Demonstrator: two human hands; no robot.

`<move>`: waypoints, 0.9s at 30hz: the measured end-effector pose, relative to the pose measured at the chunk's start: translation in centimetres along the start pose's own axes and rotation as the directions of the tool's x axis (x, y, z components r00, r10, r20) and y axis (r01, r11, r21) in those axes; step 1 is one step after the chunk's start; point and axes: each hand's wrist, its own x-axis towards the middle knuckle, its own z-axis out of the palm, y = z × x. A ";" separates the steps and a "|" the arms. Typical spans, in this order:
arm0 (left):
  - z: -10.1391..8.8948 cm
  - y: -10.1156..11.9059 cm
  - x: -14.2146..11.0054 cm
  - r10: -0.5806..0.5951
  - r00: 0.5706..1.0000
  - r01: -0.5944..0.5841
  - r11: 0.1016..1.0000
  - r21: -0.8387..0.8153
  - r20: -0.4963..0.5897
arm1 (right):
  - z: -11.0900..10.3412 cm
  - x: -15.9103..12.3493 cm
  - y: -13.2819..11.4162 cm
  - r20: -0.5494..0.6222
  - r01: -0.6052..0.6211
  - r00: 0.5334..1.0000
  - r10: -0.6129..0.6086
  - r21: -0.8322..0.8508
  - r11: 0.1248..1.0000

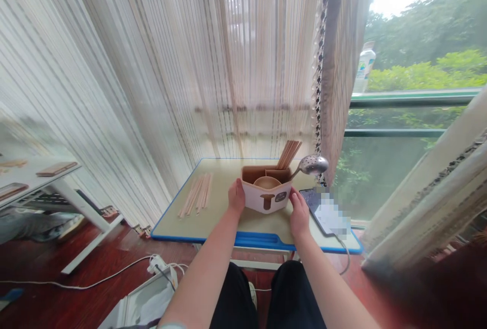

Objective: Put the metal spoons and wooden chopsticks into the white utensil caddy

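My left hand (237,196) and my right hand (299,212) grip opposite sides of a white and brown utensil holder (253,197) with compartments, above or on the small table (224,222). In its back compartment stands a bundle of brown chopsticks (289,154). A slotted metal spoon (314,164) leans out of its right side, bowl end up. A round brown bowl-like piece (267,182) shows in the front part. On the table's left lie several loose pale chopsticks (197,194), apart from my left hand. The fingers behind the holder are hidden.
A phone (323,212) with a cable (346,253) lies right of my right hand. Sheer curtains (213,65) hang behind the table. A bottle (365,67) stands by the window. Another table (38,176) is at left; a power strip (155,264) and white box (140,298) are below.
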 end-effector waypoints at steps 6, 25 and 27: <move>-2.3 0.5 0.6 0.056 0.996 -0.061 0.995 0.075 0.074 | -0.4 -1.7 -1.6 0.007 0.140 0.990 -0.143 -0.261 0.955; -14.8 -5.2 -0.3 0.183 0.903 -0.127 0.978 0.168 -0.388 | 17.6 -9.9 -1.2 0.888 0.754 0.459 -0.002 -0.389 0.529; -14.9 -5.0 -0.5 0.171 0.909 -0.120 0.981 0.153 -0.379 | 17.4 -10.0 -1.1 0.899 0.769 0.437 0.020 -0.385 0.510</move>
